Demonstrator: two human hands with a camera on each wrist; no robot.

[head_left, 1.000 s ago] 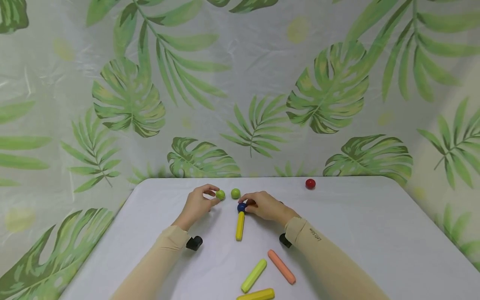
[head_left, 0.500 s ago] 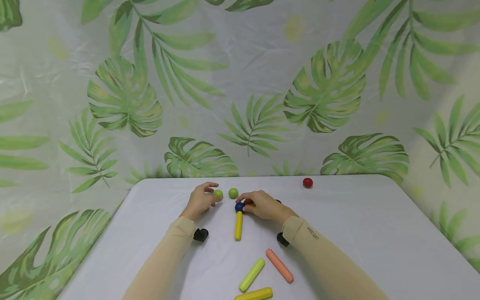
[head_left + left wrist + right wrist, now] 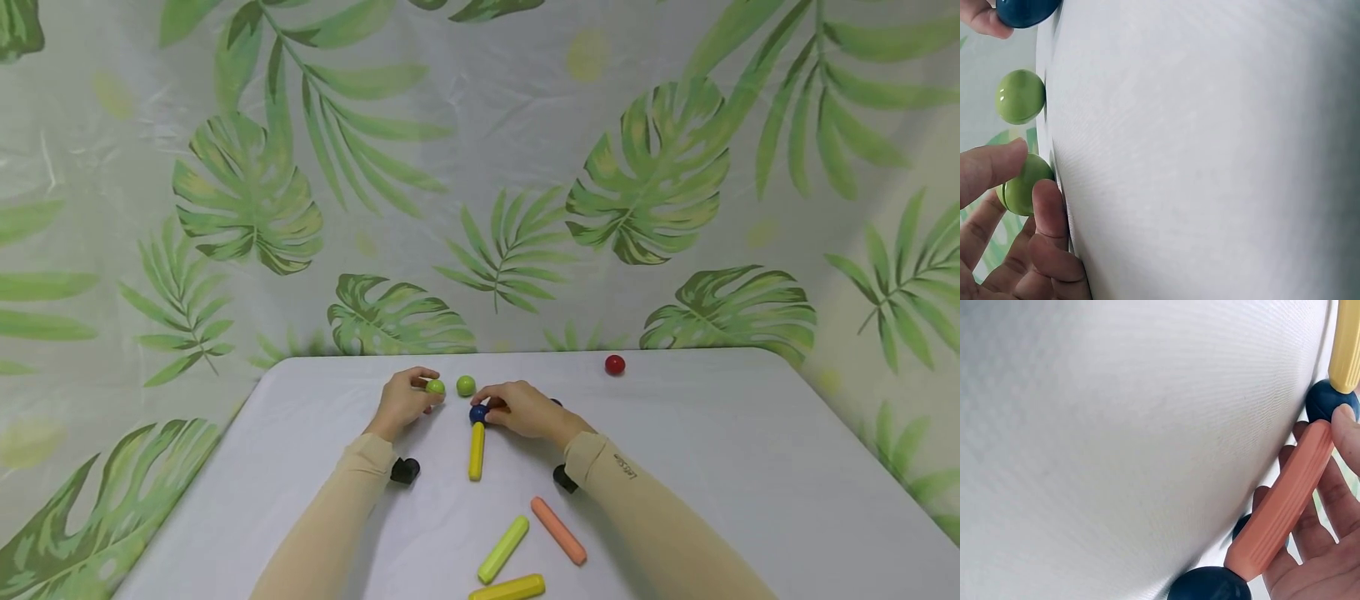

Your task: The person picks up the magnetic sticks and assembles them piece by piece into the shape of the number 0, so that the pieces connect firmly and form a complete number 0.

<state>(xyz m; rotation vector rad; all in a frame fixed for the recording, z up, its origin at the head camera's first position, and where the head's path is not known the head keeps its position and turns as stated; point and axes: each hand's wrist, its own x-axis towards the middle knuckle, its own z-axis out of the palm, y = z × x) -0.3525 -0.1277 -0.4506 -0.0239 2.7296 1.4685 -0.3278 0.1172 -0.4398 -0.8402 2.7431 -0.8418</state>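
The left hand (image 3: 403, 403) pinches a green ball (image 3: 1019, 192) (partly covered), the right hand (image 3: 527, 410) a blue ball (image 3: 477, 414), half-hidden.

green ball (image 3: 435, 387): pinched, left hand (image 3: 401, 402) | blue ball (image 3: 477, 414): gripped, right hand (image 3: 527, 409) | yellow stick (image 3: 476, 452): touching blue ball

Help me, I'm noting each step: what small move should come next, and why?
Perhaps the left hand should carry its green ball to the yellow stick: it pinches that ball, the stick's near end is bare, and the right hand holds the blue ball at the far end.
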